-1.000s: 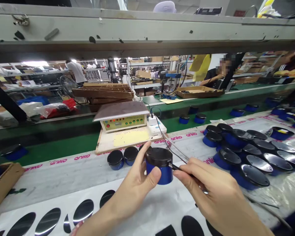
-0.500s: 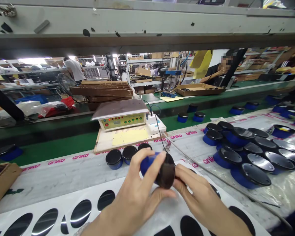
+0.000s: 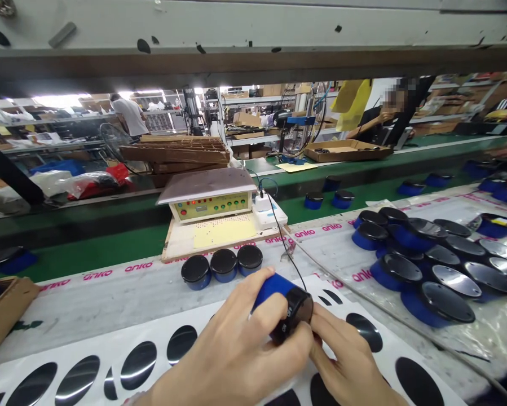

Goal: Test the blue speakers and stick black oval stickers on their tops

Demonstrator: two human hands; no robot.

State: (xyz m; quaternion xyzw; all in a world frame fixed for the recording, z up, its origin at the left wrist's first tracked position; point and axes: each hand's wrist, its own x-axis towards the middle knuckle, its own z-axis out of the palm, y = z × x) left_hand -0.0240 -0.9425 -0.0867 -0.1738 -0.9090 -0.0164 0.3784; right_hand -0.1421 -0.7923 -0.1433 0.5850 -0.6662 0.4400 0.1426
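The blue speaker point(image 3: 281, 301), upright a second ago, is now lying tipped over the worktop point(image 3: 109, 299), left hand point(image 3: 240, 349) fingers grasping its body. The right hand point(image 3: 346, 361) is pressing its black end, fingertips hidden; cable barely showing.

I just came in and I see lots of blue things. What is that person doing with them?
A person at a workbench holds one blue speaker tipped on its side. The left hand wraps around it and the right hand presses at its black end. A thin black cable runs towards it from a tester box. Three more speakers wait in a row behind, and a pile lies to the right.
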